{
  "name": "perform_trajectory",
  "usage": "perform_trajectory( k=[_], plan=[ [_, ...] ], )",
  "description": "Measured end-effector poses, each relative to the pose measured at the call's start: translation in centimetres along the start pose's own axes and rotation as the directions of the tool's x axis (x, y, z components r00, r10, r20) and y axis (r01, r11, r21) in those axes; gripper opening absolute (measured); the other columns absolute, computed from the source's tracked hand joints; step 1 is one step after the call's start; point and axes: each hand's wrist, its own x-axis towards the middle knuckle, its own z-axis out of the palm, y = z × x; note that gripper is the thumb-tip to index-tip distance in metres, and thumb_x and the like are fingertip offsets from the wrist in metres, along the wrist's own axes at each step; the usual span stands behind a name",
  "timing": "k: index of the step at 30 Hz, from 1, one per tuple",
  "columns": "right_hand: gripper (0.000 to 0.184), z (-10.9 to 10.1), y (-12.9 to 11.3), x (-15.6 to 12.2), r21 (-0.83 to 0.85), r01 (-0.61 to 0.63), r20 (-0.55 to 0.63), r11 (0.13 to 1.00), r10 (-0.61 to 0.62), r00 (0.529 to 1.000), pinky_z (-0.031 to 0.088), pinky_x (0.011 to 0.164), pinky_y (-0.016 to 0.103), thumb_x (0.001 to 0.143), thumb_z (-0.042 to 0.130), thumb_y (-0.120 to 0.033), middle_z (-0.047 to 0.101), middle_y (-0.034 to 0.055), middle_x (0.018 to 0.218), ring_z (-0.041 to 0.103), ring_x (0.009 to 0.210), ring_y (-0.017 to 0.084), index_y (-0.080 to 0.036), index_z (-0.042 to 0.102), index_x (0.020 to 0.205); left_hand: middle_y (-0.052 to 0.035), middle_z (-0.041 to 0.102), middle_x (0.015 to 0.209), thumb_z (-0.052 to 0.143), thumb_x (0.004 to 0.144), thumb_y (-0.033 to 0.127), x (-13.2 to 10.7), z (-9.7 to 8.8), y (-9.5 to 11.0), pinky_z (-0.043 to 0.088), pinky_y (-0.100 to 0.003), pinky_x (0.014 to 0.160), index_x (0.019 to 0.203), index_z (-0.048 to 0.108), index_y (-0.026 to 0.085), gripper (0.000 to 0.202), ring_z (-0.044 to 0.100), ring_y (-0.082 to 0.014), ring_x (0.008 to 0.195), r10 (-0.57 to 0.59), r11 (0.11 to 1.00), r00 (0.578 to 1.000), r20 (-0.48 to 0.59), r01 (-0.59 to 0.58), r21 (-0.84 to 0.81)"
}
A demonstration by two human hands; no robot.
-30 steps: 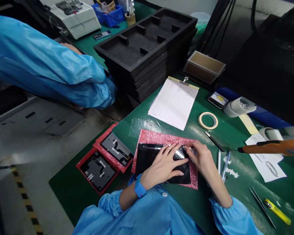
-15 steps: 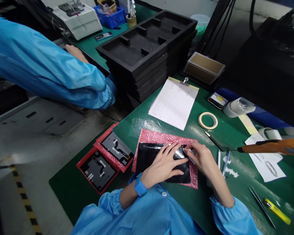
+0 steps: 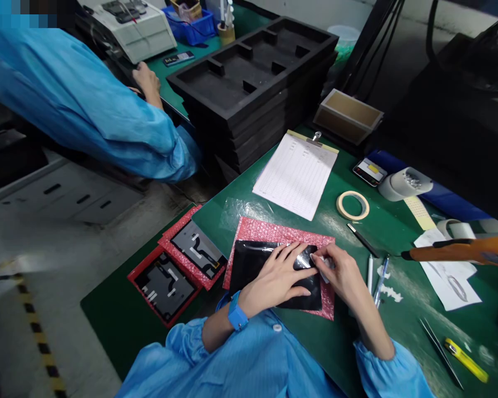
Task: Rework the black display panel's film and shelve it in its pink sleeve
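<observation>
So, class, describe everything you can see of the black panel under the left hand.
The black panel is a glossy rectangle catching bright reflections. It lies flat on pink bubble wrap. The left hand lies spread across it; the right hand holds something whitish near its upper right corner. Its underside is hidden.

Panel [image 3: 251,264] on bubble wrap [image 3: 282,228], clipped sheets [image 3: 296,177] behind

The black panel [image 3: 249,268] is flat, smooth and shiny, with four sides. It lies on a pink bubbly sheet [image 3: 282,229] on the green table [image 3: 311,340]. A small white piece [image 3: 325,270] is at its far right corner.
</observation>
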Motion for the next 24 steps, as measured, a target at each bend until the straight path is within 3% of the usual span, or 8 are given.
perform_trajectory(
  k=[7, 14, 20, 24],
  plan=[
    [0.033, 0.7, 0.0, -0.2, 0.001, -0.04, -0.065, 0.999, 0.04, 0.997, 0.05, 0.073, 0.037, 0.108, 0.057, -0.05, 0.071, 0.0064, 0.082, 0.065, 0.072, 0.025, -0.025, 0.065, 0.087, -0.0131, 0.041, 0.185, 0.073, 0.105, 0.056, 0.1, 0.1, -0.1, 0.039, -0.056, 0.134, 0.158, 0.067, 0.039, 0.056, 0.043, -0.0342, 0.169, -0.009, 1.0, 1.0, -0.002, 0.009, 0.001],
    [0.045, 1.4, -0.2, -0.1, 0.019, -0.079, -0.137, 0.997, 0.081, 0.987, 0.049, 0.077, 0.039, 0.109, 0.054, -0.063, 0.072, 0.0069, 0.083, 0.065, 0.073, 0.025, -0.026, 0.064, 0.087, -0.0139, 0.042, 0.184, 0.073, 0.105, 0.058, 0.0, 0.2, -0.1, 0.039, -0.056, 0.135, 0.159, 0.066, 0.039, 0.058, 0.042, -0.0333, 0.169, -0.002, 1.0, 1.0, -0.004, 0.002, 0.013],
    [0.053, 0.7, -0.7, -0.7, 0.09, -0.161, -0.283, 0.983, 0.18, 0.942, 0.049, 0.078, 0.043, 0.102, 0.06, -0.075, 0.073, 0.0077, 0.082, 0.066, 0.073, 0.027, -0.026, 0.068, 0.084, -0.0169, 0.043, 0.183, 0.07, 0.105, 0.059, -0.1, 0.1, 0.0, 0.043, -0.058, 0.132, 0.162, 0.063, 0.041, 0.06, 0.044, -0.0343, 0.168, -0.006, 1.0, 1.0, -0.007, 0.006, 0.017],
    [0.048, -1.3, -1.7, -2.7, 0.211, -0.202, -0.374, 0.956, 0.27, 0.887, 0.053, 0.073, 0.038, 0.101, 0.069, -0.072, 0.074, 0.0058, 0.084, 0.067, 0.076, 0.024, -0.025, 0.072, 0.091, -0.0169, 0.043, 0.183, 0.071, 0.105, 0.058, -0.1, 0.0, 0.0, 0.042, -0.058, 0.132, 0.161, 0.063, 0.04, 0.06, 0.044, -0.0348, 0.168, 0.003, 1.0, 1.0, -0.007, -0.002, 0.011]
  ],
)
